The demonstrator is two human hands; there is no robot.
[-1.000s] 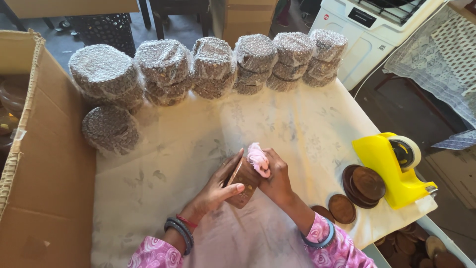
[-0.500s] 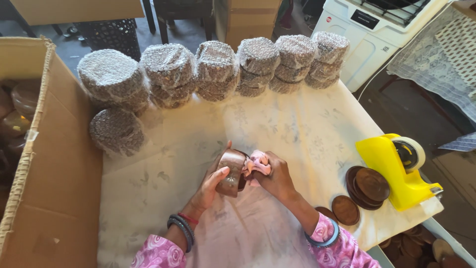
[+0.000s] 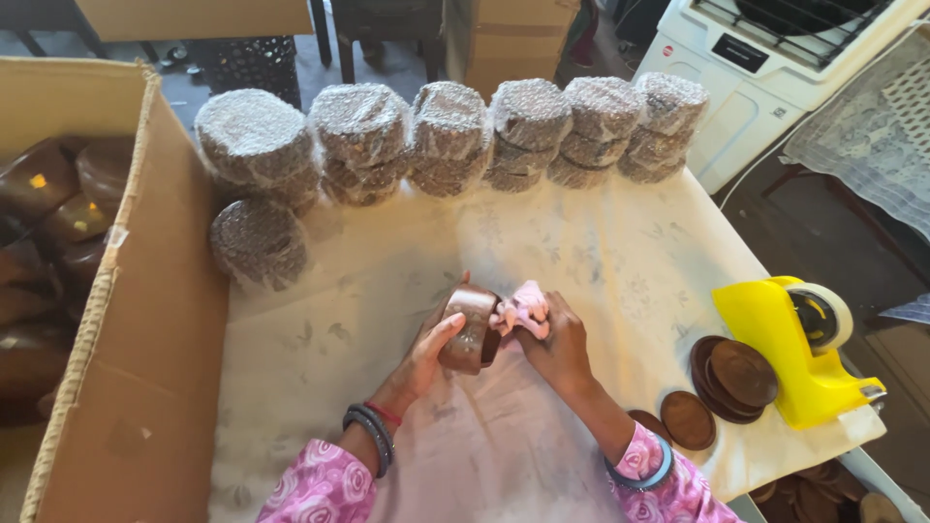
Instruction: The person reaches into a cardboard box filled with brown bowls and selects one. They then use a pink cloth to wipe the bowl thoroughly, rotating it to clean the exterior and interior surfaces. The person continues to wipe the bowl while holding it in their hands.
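Over cloth-covered table [image 3: 620, 271], hands hold brown cup [image 3: 470, 327], pink cloth [image 3: 523, 308].

Left hand [image 3: 426, 349] holds brown bowl [image 3: 469, 327]; right hand [image 3: 557, 344] presses pink cloth [image 3: 523, 308]

Glossy wooden bowl [image 3: 470, 327]; soft pink cloth [image 3: 523, 308]; matt printed tablecloth [image 3: 601, 261].

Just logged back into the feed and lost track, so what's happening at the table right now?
A person is holding a small brown wooden bowl on its side in the left hand while the right hand presses a pink cloth against it. Bubble-wrapped bundles are lined up along the far edge of the table. A cardboard box of brown pieces stands at the left, with a yellow tape dispenser and wooden discs at the right.
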